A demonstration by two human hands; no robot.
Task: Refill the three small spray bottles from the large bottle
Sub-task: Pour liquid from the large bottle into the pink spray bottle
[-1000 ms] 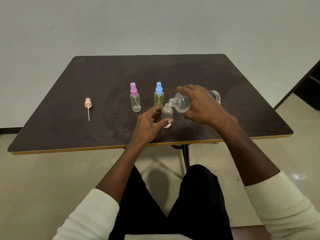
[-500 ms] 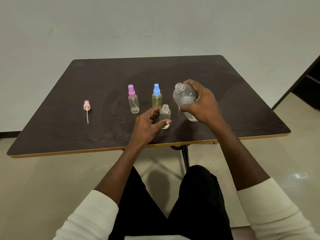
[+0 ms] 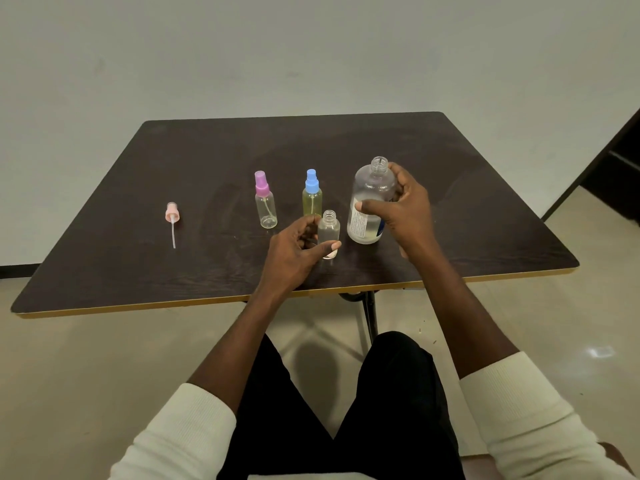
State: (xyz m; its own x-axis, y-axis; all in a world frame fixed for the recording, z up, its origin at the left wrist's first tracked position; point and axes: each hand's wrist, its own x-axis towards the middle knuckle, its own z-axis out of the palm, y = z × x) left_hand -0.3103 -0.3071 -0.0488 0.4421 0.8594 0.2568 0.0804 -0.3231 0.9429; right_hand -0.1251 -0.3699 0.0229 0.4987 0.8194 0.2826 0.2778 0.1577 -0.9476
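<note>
Uncapped small bottle (image 3: pixel 328 233) just below frame centre, upright on the desk (image 3: pixel 180 271), pinched by left hand (image 3: pixel 298 252); fill level hard to read. Large bottle (image 3: pixel 370 202) upright just right of it, gripped by right hand (image 3: pixel 403 211). Behind, blue-capped bottle (image 3: pixel 312 195) yellowish, probably filled; purple-capped bottle (image 3: pixel 265 202) seemingly empty. Pink sprayer (image 3: pixel 172 220) lying far left, not yet refitted.

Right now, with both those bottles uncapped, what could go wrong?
The large bottle stands open in the right hand; a knock would probably spill it. The small open bottle, steadied by the left hand, could tip easily. Its pink spray top lies far off to the left, so capping means a reach.
</note>
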